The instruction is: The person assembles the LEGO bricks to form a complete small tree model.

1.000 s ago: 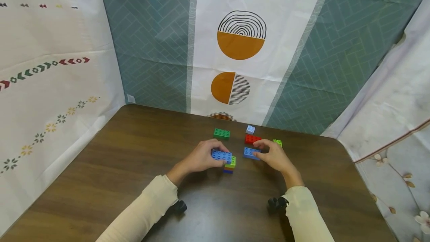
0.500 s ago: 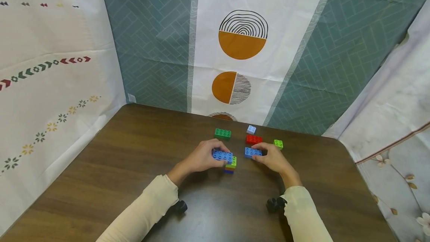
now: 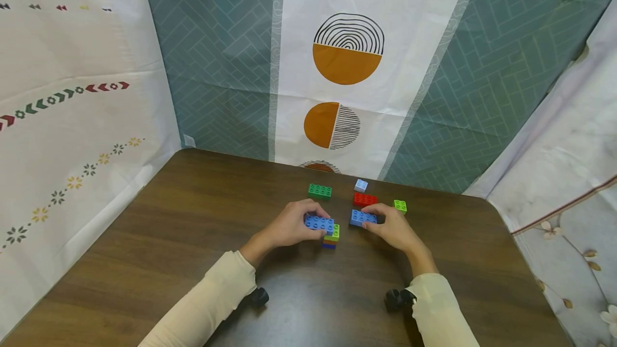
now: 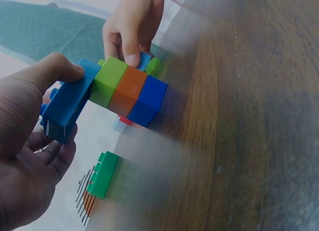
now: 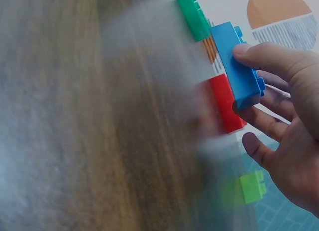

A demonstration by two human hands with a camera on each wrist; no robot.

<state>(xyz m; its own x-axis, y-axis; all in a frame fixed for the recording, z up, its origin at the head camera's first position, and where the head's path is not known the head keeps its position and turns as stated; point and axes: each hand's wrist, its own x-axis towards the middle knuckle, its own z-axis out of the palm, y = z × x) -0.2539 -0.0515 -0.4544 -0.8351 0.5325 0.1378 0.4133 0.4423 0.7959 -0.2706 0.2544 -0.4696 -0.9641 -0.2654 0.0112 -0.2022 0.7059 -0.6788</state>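
My left hand (image 3: pixel 296 223) grips a blue brick (image 3: pixel 318 223) with several studs, thumb on one side and fingers on the other. In the left wrist view this brick sits at the top of a stack of a lime green brick (image 4: pixel 108 81), an orange brick (image 4: pixel 128 93) and a dark blue brick (image 4: pixel 148 101), overhanging to one side. My right hand (image 3: pixel 394 227) pinches a second blue brick (image 5: pixel 238 66) between thumb and fingers. It appears raised a little off the table in the right wrist view, in front of a red brick (image 5: pixel 225 104).
Behind the hands on the brown table (image 3: pixel 193 218) lie a green brick (image 3: pixel 320 191), the red brick (image 3: pixel 365 199), a small light blue brick (image 3: pixel 361 185) and a small lime brick (image 3: pixel 400 206). Hanging cloths (image 3: pixel 222 68) border the table's back and sides.
My right hand has closed its thumb and fingers on the second blue brick, which has shifted very slightly. The left hand and the stack stay in place.
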